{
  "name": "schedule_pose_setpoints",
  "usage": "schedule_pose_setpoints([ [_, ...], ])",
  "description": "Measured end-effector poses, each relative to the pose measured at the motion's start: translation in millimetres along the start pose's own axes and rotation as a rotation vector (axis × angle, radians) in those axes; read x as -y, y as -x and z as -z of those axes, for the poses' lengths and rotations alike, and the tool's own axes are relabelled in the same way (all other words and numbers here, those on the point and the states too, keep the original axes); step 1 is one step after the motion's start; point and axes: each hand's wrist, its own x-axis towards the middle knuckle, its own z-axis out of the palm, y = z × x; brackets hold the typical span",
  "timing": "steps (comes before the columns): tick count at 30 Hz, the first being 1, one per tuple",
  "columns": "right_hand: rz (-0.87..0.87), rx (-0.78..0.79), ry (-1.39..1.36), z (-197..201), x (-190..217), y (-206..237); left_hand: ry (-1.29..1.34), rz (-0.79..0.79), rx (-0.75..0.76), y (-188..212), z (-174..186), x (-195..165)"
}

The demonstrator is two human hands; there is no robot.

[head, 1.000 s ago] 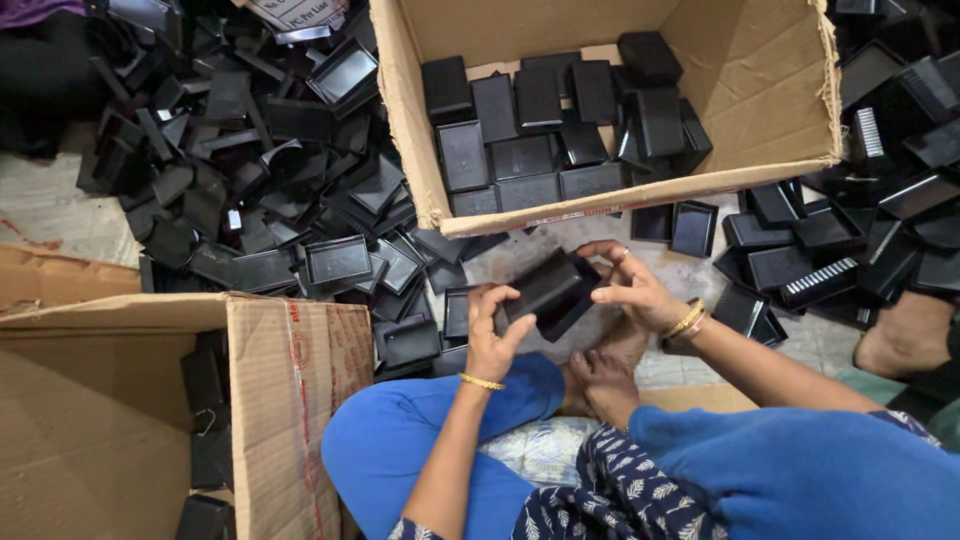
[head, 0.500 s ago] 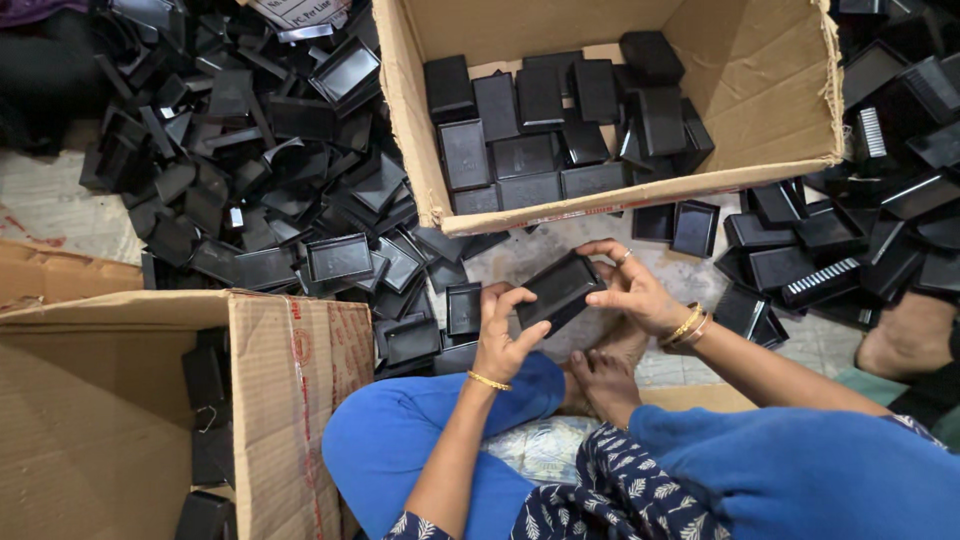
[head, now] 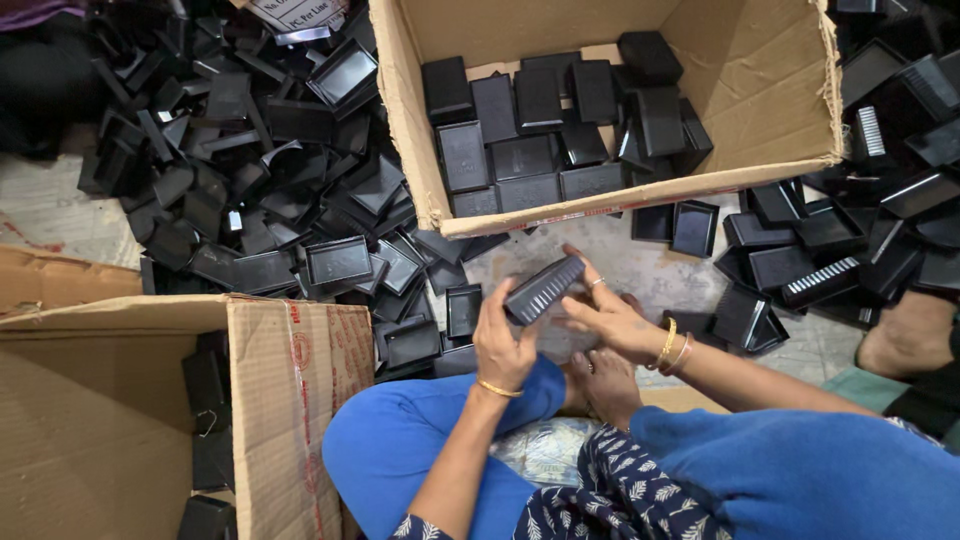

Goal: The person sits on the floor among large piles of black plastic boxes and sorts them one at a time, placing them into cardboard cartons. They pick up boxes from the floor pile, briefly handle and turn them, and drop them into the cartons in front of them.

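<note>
Black ribbed case (head: 543,288) held above floor, between knees, just below near wall of open carton (head: 600,195). Left hand (head: 503,345) grip clamped on lower end; right hand (head: 610,318) fingers closed over upper end. Risk: end-only hold, case may slip into loose black trays (head: 340,262) beside
</note>
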Motion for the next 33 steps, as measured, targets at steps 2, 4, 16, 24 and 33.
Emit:
schedule_pose_setpoints([
  [2,0.28,0.027,0.387,-0.6,2.6,0.0,0.002,0.032,-0.01,-0.3,3.9,2.9],
  [4,0.371,0.052,0.5,-0.6,2.5,1.3,0.0,0.024,-0.003,-1.8,8.0,6.1],
  [16,0.987,-0.201,1.016,4.6,107.2,52.0,0.27,0.036,0.224,-7.8,33.3,34.2],
  [24,1.383,-1.108,1.472,51.4,166.5,54.3,-0.792,0.573,0.648,-3.8,48.6,104.7],
  [33,0.429,-0.132,1.527,118.9,13.7,-27.2,-0.892,0.505,0.887,26.1,-18.5,137.3],
])
